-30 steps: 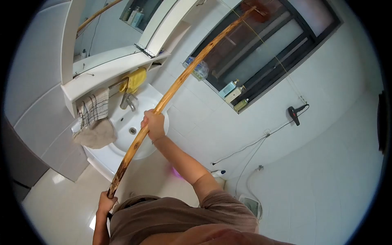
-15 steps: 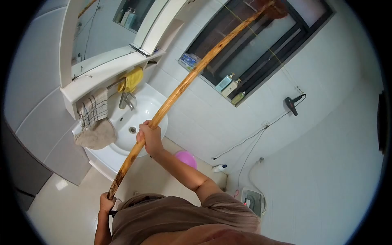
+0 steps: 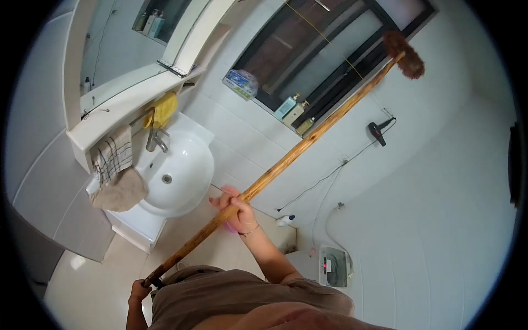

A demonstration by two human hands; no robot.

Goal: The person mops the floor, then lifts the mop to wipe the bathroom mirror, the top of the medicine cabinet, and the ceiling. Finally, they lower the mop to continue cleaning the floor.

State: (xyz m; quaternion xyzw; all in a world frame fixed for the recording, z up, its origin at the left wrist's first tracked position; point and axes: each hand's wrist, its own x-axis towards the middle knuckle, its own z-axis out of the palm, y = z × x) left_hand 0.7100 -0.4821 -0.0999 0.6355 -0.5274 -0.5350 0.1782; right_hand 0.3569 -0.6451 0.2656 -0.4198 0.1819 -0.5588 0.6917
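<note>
A long-handled duster with a wooden pole runs diagonally from the lower left to the upper right. Its brown fluffy head is at the wall near the window's right corner; whether it touches cannot be told. My left hand is closed around the dark lower end, beside my waist. Farther up, my right hand holds the pole between thumb and palm, its fingers loosely extended beneath it. A pink object on the floor is mostly hidden behind that hand.
At left, a white washbasin stands below a mirror cabinet and towels. Pump bottles line the windowsill. A hair dryer and cables hang on the right wall. A washing machine stands at lower right.
The duster's head has swung right and down, from the window to the wall beside it. My right hand has moved right, away from the basin, and its fingers have loosened. The view has shifted slightly.
</note>
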